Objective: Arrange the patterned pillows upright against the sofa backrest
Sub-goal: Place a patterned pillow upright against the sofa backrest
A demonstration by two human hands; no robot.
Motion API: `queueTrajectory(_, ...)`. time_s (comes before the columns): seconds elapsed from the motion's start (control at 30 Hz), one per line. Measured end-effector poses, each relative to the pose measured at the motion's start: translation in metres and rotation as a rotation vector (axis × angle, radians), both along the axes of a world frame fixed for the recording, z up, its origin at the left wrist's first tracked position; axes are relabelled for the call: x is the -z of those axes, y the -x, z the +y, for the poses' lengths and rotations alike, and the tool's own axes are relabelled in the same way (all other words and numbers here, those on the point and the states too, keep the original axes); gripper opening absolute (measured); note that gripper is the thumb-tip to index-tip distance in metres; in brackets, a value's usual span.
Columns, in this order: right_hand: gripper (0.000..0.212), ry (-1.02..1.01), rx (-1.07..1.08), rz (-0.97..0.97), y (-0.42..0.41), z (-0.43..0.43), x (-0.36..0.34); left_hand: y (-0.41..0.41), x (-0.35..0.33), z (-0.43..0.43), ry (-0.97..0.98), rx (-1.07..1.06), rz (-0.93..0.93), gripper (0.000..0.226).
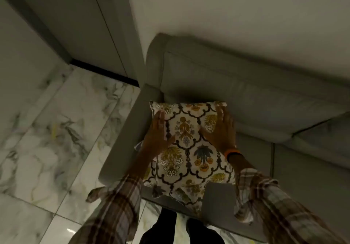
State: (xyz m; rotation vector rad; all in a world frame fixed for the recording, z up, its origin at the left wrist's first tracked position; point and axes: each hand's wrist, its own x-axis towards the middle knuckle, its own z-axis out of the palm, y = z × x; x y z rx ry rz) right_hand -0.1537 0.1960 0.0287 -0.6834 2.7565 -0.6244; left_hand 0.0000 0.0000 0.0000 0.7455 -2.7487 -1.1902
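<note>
there, grey sofa (265, 95) beside marble floor (56, 130).

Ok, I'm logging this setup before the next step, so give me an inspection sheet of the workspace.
Surface: grey sofa, seat and backrest in view.
Job's things: one patterned pillow at the armrest end, top edge by the backrest; a second pillow is not seen.
Clutter: nothing seen.
Grippers: left hand and right hand hold the pillow's two sides, fingers spread.
Cables: nothing seen.
Surroundings: marble floor tiles, pale wall.
</note>
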Motion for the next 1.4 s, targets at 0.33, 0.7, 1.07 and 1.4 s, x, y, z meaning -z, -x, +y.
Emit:
queueTrajectory(0.33,0.084,0.492,0.516,-0.795,0.02,0.071,0.065,0.023,0.03,0.037,-0.595,-0.641,-0.045,0.135)
queueTrajectory(0.7,0.089,0.802,0.647,-0.52,0.066,0.274,-0.019,0.134,-0.033,0.209,-0.568,-0.196,0.186,0.083)
queueTrajectory(1.07,0.085,0.699,0.505,-0.408,0.192,0.493,0.102,0.268,0.084,0.418,-0.549,-0.057,0.039,0.108)
queueTrajectory(1.4,0.112,0.687,0.542,-0.431,0.215,0.513,0.192,0.28,0.144,0.444,-0.464,-0.178,-0.132,0.119)
